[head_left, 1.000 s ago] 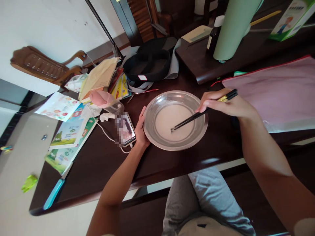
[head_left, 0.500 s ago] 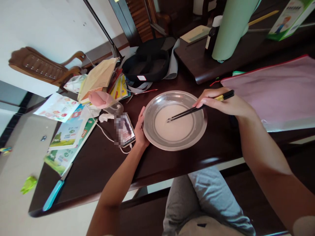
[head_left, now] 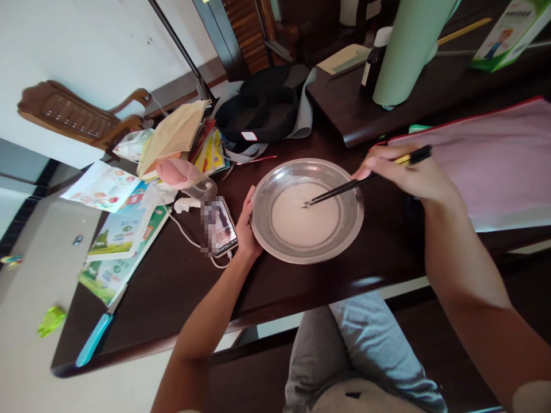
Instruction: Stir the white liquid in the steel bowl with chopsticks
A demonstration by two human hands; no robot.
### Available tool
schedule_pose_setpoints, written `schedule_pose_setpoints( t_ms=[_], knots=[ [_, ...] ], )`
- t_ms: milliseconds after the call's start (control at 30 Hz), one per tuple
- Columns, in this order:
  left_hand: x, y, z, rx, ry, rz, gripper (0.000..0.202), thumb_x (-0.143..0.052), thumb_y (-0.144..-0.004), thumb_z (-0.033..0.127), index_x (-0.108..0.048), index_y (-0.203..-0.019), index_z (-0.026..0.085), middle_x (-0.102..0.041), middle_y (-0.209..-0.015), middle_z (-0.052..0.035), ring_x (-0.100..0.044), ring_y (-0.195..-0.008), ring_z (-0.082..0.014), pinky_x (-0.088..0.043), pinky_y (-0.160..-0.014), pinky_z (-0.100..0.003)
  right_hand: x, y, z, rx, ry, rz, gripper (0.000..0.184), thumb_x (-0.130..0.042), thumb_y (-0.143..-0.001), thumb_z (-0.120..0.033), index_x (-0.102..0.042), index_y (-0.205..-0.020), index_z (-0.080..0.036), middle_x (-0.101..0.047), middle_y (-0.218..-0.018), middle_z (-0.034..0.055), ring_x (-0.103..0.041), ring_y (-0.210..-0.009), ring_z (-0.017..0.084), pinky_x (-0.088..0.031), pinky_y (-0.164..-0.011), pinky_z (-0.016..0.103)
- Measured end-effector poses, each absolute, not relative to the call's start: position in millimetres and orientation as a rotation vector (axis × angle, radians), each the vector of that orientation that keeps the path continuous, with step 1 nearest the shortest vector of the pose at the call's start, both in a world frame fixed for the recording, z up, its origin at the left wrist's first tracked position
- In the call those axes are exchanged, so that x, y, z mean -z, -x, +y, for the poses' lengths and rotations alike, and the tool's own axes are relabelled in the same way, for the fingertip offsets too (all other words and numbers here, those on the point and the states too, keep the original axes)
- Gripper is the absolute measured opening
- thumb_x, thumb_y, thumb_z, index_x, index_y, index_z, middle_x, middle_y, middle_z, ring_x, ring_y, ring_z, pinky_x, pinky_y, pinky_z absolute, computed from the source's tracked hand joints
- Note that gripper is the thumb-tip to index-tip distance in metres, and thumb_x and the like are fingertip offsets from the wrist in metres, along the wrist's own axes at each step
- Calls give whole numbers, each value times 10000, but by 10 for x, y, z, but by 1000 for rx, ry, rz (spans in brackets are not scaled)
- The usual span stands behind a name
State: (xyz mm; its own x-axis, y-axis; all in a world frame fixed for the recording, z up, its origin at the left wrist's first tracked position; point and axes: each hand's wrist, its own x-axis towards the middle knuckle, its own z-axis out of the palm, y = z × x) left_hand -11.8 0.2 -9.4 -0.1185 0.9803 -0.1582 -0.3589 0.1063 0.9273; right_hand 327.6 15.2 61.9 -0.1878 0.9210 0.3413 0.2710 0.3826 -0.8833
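Observation:
A shallow, wide-rimmed metal bowl point(head_left: 351, 221) rests on the dark table and holds a pale, milky liquid point(head_left: 301, 225). My left hand point(head_left: 247, 232) grips the bowl's left side, the fingers partly hidden beneath and behind the rim. In my right hand point(head_left: 398, 169) is a pair of black chopsticks point(head_left: 340, 190) with gold bands near the top. They slant down to the left over the bowl, and their tips meet the liquid near its middle. Left of my left hand lies a phone point(head_left: 221, 226) with its screen lit and a white cable plugged in.
A knife with a blue handle point(head_left: 94, 339) lies near the table's left corner, by booklets point(head_left: 116, 241). Behind the bowl are a black case point(head_left: 258, 112) and a pink-topped bottle point(head_left: 183, 175). A pink mesh pouch point(head_left: 495, 155) lies right, a green flask point(head_left: 408, 54) behind.
My right hand has moved right, drawing the chopstick tips a little to the right and up through the liquid. My left hand keeps its place on the bowl.

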Motion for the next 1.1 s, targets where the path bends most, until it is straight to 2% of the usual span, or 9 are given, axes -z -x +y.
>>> schedule_pose_setpoints(
  t_ms=[133,233,333,467,567,767,867,967,1100],
  knots=[
    [89,118,3,-1350,-752,1117,639,-746,-910,472,-694,-1524,304,-756,-1508,-64,-632,-1491,-373,-485,-1277,-520,-642,-3336,148,-925,996,-1661,504,-769,-965,-649,-818,-647,-262,-777,-683,40,-741,-696,213,-546,-765,372],
    [83,113,4,-1359,-753,1122,629,-754,-901,458,-707,-1507,298,-748,-1522,-62,-612,-1514,-368,-478,-1283,-506,-630,-3239,142,-1072,935,-1813,480,-764,-955,-658,-855,-726,-246,-826,-776,59,-784,-772,226,-557,-757,358],
    [84,113,5,-1359,-758,1131,622,-753,-902,463,-711,-1499,292,-739,-1536,-67,-592,-1534,-372,-469,-1289,-511,-619,-3199,146,-1007,975,-1823,429,-767,-956,-632,-876,-796,-250,-862,-879,67,-802,-872,239,-567,-815,360],
    [79,117,2,-1357,-761,1128,628,-754,-901,474,-698,-1509,324,-703,-1590,-41,-540,-1584,-358,-432,-1317,-498,-654,-3335,153,-844,1084,-1650,477,-754,-974,-638,-830,-686,-265,-818,-758,49,-764,-761,236,-558,-828,393],
    [64,114,-4,-1362,-761,1126,652,-776,-880,495,-694,-1502,319,-698,-1594,-48,-504,-1612,-365,-416,-1328,-500,-670,-3350,146,-950,986,-1696,511,-746,-977,-649,-821,-648,-265,-785,-687,46,-755,-697,229,-555,-773,389],
    [28,100,-13,-1353,-755,1138,678,-789,-866,524,-687,-1495,292,-716,-1563,-81,-553,-1567,-381,-434,-1314,-527,-646,-3172,144,-1009,962,-1813,420,-762,-957,-622,-876,-782,-258,-868,-854,63,-806,-834,239,-566,-789,358],
    [13,93,-16,-1366,-725,1127,649,-794,-862,500,-708,-1471,296,-703,-1584,-73,-540,-1581,-374,-425,-1321,-514,-679,-3267,147,-888,1046,-1679,436,-751,-986,-595,-857,-728,-261,-853,-803,51,-782,-781,219,-553,-790,349],
    [3,93,-19,-1375,-719,1117,606,-789,-874,481,-727,-1450,307,-666,-1633,-60,-518,-1601,-370,-427,-1321,-508,-709,-3336,147,-965,981,-1651,497,-758,-982,-617,-822,-644,-258,-807,-693,37,-749,-677,201,-545,-742,345],
    [-8,97,-23,-1378,-712,1113,588,-793,-871,469,-741,-1431,297,-645,-1658,-57,-511,-1607,-364,-414,-1333,-496,-682,-3214,147,-1112,902,-1822,454,-772,-950,-646,-863,-722,-263,-848,-790,55,-797,-766,230,-566,-769,363]
  ],
)
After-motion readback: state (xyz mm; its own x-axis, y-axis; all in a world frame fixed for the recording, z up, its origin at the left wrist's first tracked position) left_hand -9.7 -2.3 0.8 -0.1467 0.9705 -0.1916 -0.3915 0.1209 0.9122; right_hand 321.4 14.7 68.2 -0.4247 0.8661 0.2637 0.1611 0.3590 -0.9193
